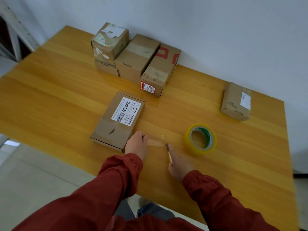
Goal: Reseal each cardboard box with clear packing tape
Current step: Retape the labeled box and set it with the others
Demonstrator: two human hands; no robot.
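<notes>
A flat cardboard box (116,120) with a white label lies on the wooden table (50,97) in front of me. My left hand (135,144) is at the box's near right corner and pinches one end of a clear strip of tape (155,142). My right hand (179,164) holds a thin blade (168,152) whose tip meets the strip's other end. The roll of tape (200,139), yellowish with a green inner label, lies on the table just right of my hands.
Several taped cardboard boxes (138,59) are grouped at the back against the wall, one (110,40) stacked on another. A single box (236,101) sits at the right near the table's edge. Floor lies to the left and below.
</notes>
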